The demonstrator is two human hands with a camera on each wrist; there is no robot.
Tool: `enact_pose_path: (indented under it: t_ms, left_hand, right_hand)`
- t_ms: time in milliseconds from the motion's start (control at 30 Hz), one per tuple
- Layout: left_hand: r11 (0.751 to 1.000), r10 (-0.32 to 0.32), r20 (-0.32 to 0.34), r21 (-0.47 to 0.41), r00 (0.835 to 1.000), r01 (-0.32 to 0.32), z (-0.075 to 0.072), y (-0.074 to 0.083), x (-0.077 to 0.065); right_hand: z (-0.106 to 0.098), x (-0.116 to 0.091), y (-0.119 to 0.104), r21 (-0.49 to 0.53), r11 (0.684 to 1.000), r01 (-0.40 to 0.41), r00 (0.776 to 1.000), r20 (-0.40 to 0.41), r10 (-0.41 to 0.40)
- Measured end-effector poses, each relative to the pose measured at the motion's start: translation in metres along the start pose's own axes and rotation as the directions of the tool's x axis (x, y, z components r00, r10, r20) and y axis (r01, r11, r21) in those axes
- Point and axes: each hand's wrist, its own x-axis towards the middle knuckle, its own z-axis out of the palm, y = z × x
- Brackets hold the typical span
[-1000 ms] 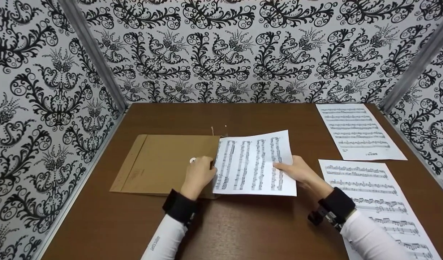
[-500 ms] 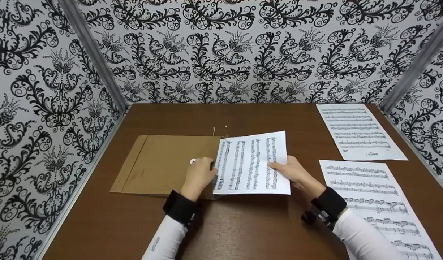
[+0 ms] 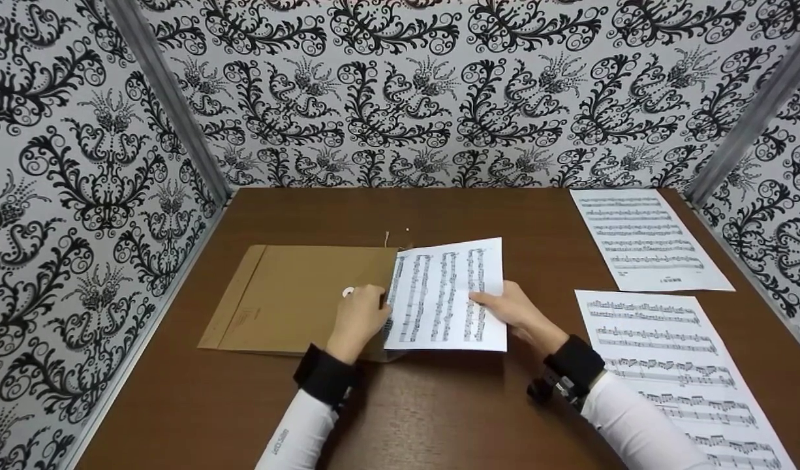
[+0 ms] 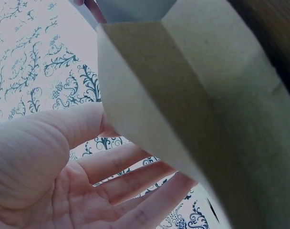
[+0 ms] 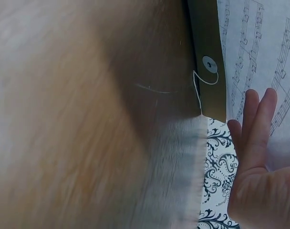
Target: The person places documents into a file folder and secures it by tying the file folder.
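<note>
A brown string-tie envelope (image 3: pixel 295 287) lies flat on the table, its mouth toward the right. My left hand (image 3: pixel 359 320) pinches the upper layer at the mouth; in the left wrist view the thumb and fingers meet at the envelope's edge (image 4: pixel 150 124), which is lifted into a gap. My right hand (image 3: pixel 521 316) holds a music sheet (image 3: pixel 432 300) by its right side, thumb on top and fingers underneath. The sheet's left end is inside the mouth and out of sight. Under it, the right wrist view shows the flap (image 5: pixel 212 95) with a round button and white string.
Two more music sheets lie on the right of the brown table (image 3: pixel 413 418): a far sheet (image 3: pixel 658 238) at the back corner and a near sheet (image 3: pixel 674 339) partly under my right forearm. Patterned walls (image 3: pixel 400 98) close off the back and sides.
My right hand has moved left with the music sheet, and more of the sheet is now inside the envelope. The left hand stays in place at the mouth.
</note>
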Motion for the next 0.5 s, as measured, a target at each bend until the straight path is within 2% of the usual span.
enact_pose_path:
  t_ms: [300, 500]
  left_hand:
    - [0.999, -0.024, 0.038, -0.024, 0.999, 0.024, -0.002, 0.000, -0.001]
    - [0.999, -0.025, 0.033, -0.021, 0.999, 0.026, -0.003, 0.001, 0.000]
  right_hand:
    - [0.006, 0.008, -0.001, 0.016, 1.000, -0.003, 0.999, 0.034, 0.002]
    - [0.010, 0.012, -0.002, 0.030, 1.000, 0.001, 0.999, 0.046, -0.002]
